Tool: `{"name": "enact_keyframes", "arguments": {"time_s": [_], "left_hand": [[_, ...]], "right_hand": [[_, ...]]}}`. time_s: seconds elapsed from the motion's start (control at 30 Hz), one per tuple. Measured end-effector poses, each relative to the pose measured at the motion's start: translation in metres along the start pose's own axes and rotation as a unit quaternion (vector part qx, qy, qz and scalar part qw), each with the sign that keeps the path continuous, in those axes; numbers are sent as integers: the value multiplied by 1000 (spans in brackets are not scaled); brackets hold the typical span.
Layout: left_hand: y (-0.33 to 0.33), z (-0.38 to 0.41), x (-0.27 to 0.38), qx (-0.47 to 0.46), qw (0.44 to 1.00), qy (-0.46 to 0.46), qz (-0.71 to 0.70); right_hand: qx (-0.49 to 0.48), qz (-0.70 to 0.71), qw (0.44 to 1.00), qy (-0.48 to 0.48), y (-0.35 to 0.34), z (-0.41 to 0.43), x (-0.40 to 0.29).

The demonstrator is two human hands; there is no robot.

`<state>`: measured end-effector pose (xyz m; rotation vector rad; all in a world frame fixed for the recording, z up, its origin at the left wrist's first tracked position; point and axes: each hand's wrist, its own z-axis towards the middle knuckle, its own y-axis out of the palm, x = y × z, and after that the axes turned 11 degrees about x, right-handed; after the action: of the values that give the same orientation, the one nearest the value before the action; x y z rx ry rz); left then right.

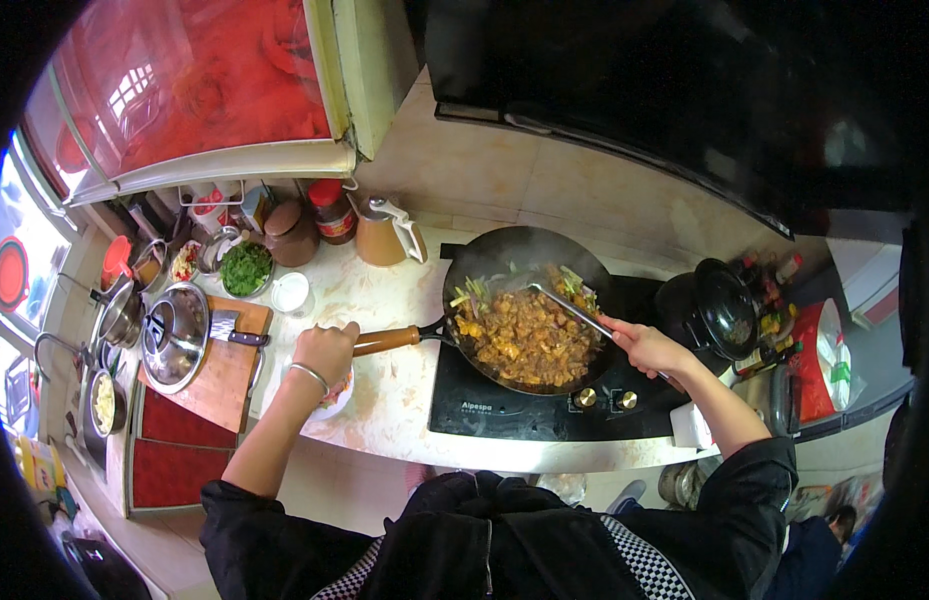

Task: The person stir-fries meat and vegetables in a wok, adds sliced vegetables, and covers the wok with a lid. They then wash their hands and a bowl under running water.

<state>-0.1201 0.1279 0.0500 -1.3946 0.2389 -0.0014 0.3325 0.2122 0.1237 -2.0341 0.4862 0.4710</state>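
Observation:
My left hand (325, 355) is closed around the wooden handle (388, 341) of a dark wok (494, 251). The wok sits on the left side of a black gas cooktop (464, 420). In it lies a heap of browned, chopped food (539, 337), likely meat, with cut green stalks (473, 294) along its far left edge. Faint steam rises over the far side. My right hand (648, 345) grips a long metal cooking utensil (573, 309), its head resting at the far edge of the food and partly hidden there.
A lidded black pot (723, 311) stands right of the wok, near several bottles (768, 322). Leftward are a tan pitcher (385, 236), a bowl of chopped greens (246, 268), and a cutting board (201, 394) holding a cleaver (224, 326) and a steel lid (175, 337). A black range hood (622, 112) hangs above.

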Motion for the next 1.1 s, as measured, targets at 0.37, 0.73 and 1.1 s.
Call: {"name": "enact_keyframes", "arguments": {"time_s": [0.37,0.73,1.1], "left_hand": [[-4,0,-2,-15,1000,11,14],[-5,-4,3,-26,1000,-9,15],[-34,-34,49,-318,924,0,-211]], "right_hand": [[253,-356,809,-394,-23,-9,25],[228,-365,811,-397,-35,36,18],[78,71,992,-74,2,-13,-2]]}}
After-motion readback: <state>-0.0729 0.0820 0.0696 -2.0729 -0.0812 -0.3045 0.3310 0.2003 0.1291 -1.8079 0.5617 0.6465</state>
